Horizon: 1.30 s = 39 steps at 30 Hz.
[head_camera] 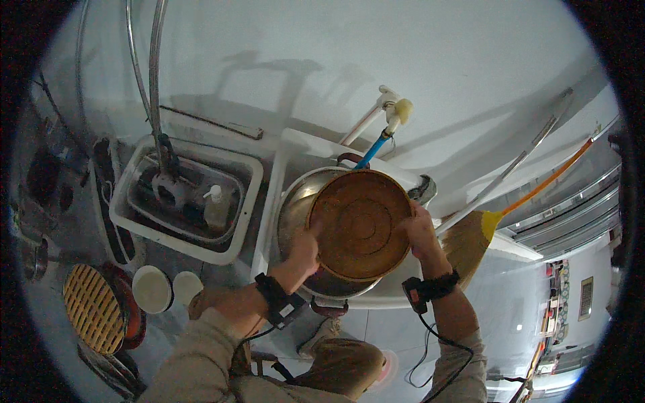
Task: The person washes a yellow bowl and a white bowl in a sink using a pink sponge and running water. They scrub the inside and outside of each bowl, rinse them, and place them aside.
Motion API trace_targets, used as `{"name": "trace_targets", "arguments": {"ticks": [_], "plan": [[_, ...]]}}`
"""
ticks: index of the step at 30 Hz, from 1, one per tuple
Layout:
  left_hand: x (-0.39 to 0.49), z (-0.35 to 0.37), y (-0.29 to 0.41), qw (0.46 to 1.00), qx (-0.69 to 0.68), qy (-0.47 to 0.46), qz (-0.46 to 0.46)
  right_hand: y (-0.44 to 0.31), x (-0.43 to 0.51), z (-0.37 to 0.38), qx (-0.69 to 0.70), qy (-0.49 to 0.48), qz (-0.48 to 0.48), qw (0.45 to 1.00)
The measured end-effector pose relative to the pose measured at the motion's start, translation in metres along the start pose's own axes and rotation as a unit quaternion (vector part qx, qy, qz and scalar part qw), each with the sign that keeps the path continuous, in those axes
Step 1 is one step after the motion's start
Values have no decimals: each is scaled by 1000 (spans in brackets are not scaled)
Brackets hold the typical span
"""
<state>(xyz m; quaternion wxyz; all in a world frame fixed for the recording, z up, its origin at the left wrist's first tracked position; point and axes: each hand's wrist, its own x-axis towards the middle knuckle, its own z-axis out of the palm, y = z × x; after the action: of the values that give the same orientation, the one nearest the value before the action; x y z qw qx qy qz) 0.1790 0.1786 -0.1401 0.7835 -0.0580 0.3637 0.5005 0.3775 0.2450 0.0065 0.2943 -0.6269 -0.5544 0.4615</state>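
Observation:
Between my hands is a round brown dish (360, 226), flat and wide, with faint rings at its centre. My left hand (302, 252) grips its lower left edge, and my right hand (419, 229) holds its right edge. Below the dish stands a large metal pot (295, 206) with dark red handles, partly covered by it. The pot sits in a white sink (267, 216). A blue hose (374, 152) runs from a white tap (393, 108) down behind the dish; its lower end is hidden. Each wrist wears a black strap with a wired device.
Left of the sink stands a white-rimmed tub (237, 252) holding a dark basin and a pump bottle (216, 206). A slatted yellow rack (93, 308) and white bowls (152, 289) are at lower left. A broom (466, 242) and a metal pole (504, 174) lean at right.

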Motion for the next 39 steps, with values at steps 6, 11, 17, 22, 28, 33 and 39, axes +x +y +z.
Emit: {"name": "trace_targets", "arguments": {"ticks": [6, 11, 17, 22, 28, 33, 39], "plan": [[27, -25, -22, 999, -10, 25, 18, 22, -1, 13, 135, 22, -87, 987], [63, -44, -14, 866, 366, 18, 340, 67, -29, 17, 226, 26, -83, 970], [1, -4, 23, 817, 366, 26, 445, 94, -36, 28, 108, 117, -137, 978], [-36, 14, 37, 743, 350, -61, 567, 103, -44, 47, 116, 232, -217, 941], [-22, 12, 29, 769, 349, -61, 532, 72, -53, 34, 162, 184, -225, 943], [9, 7, 20, 813, 255, -22, 523, 23, -62, 48, 3, 167, -266, 949], [22, -3, 16, 825, 254, -43, 503, 57, -46, 12, 101, 57, -129, 985]]}}
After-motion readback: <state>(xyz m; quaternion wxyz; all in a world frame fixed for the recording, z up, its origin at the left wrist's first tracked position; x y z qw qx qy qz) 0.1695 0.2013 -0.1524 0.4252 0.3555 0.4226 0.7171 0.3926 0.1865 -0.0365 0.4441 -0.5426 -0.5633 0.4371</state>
